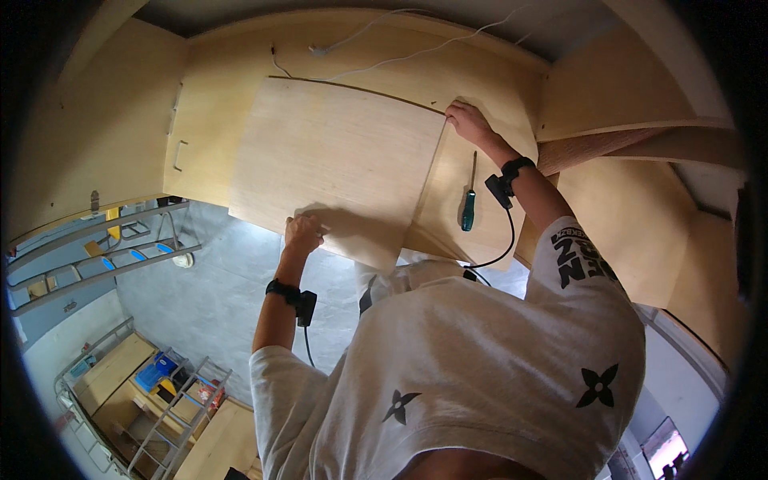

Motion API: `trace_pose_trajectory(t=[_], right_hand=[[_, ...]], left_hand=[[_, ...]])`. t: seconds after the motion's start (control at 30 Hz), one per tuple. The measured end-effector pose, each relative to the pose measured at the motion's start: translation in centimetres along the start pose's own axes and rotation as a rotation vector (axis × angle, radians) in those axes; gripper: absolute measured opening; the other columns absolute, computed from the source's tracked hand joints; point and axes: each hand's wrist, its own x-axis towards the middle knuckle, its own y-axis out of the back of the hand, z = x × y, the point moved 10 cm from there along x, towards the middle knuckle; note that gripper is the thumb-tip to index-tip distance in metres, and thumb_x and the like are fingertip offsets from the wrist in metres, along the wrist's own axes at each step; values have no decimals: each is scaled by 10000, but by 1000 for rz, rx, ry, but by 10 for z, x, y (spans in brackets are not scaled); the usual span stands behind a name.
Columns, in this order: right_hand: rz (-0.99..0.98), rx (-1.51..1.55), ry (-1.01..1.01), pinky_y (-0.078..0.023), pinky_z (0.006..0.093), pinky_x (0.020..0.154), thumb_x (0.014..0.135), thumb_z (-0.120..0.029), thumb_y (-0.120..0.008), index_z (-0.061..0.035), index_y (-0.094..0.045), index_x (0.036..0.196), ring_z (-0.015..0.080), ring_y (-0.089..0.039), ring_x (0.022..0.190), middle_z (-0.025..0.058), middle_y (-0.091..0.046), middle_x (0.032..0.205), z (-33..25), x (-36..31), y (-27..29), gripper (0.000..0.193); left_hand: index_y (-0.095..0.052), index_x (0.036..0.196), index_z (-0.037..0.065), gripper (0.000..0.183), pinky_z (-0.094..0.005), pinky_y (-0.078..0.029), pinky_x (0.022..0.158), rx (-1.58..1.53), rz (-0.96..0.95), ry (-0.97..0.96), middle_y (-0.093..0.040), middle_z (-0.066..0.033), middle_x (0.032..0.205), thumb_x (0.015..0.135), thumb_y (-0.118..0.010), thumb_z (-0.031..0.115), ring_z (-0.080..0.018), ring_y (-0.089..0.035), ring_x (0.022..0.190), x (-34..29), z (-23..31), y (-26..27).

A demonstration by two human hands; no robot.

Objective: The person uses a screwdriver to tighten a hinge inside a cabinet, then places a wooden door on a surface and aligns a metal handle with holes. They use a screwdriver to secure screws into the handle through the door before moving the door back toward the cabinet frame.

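Note:
A large pale plywood panel (336, 160) lies tilted across a wooden cabinet frame (480, 88). My left hand (303, 234) grips the panel's near edge, fingers curled over it. My right hand (468, 122) holds the panel's far right corner against the frame. A screwdriver with a green handle (469, 204) lies loose on the wooden surface just right of the panel, between my two arms. Both wrists wear black bands with cables running down.
White wires (384, 40) trail along the top of the cabinet frame. A metal ladder (96, 256) stands at the left, and another ladder (172, 416) rests over wooden boards and a blue box below. The grey floor (216, 296) lies beneath. More wooden panels (632, 200) stand at the right.

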Motion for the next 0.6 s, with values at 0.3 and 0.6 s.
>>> trace_pose_trajectory(t=[0.3,0.6], right_hand=[[-34,-277,-310,-479,370,636,711,-66,-584,-30,-595,814,276,-592,719,112,-593,767,51,-4,-4,110],[289,2249,-470,-378,222,465,779,-105,-551,5,-508,684,150,-424,531,49,-442,629,45,-28,5,151]], left_hand=[[-665,720,202,115,-394,-430,754,-3,-29,-14,-655,-9,818,635,-741,216,-212,-615,836,1,14,10],[-653,720,186,101,-393,-424,750,-35,-46,-6,-658,-20,817,657,-720,226,-212,-614,837,3,6,5]])
